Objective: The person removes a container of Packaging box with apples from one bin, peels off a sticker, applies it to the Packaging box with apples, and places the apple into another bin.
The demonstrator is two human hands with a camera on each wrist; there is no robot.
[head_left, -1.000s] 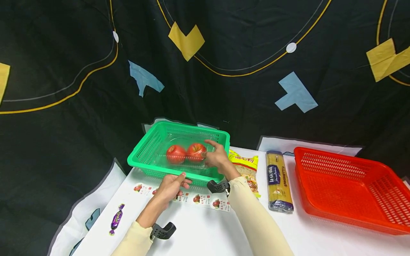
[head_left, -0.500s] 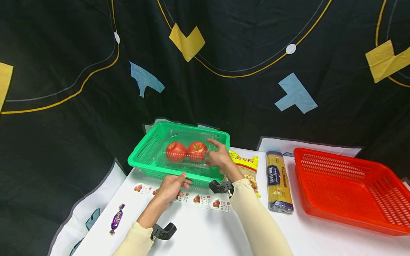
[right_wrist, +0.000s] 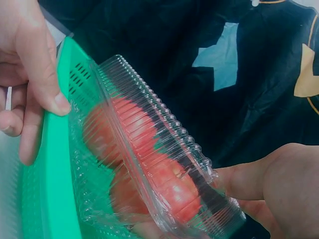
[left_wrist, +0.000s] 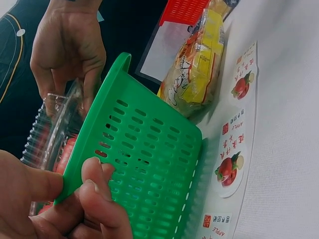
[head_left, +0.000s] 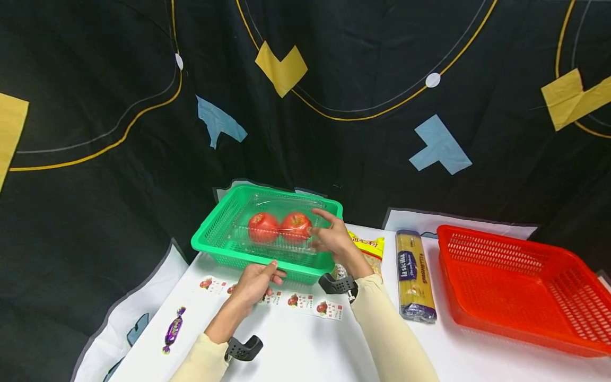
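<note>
A green mesh basket stands at the back of the white table. Inside it is a clear plastic clamshell box with two red tomatoes. My right hand grips the right end of the box, lifted a little within the basket. My left hand pinches the basket's near rim, thumb inside and fingers on the outer wall. In the right wrist view the tomatoes show through the ribbed lid.
A yellow snack bag and a spaghetti pack lie right of the green basket. A red basket stands at the far right. A strip of apple stickers and a purple candy lie on the table.
The right hand has raised the clamshell box slightly inside the green basket. The left hand stays on the basket's rim.
</note>
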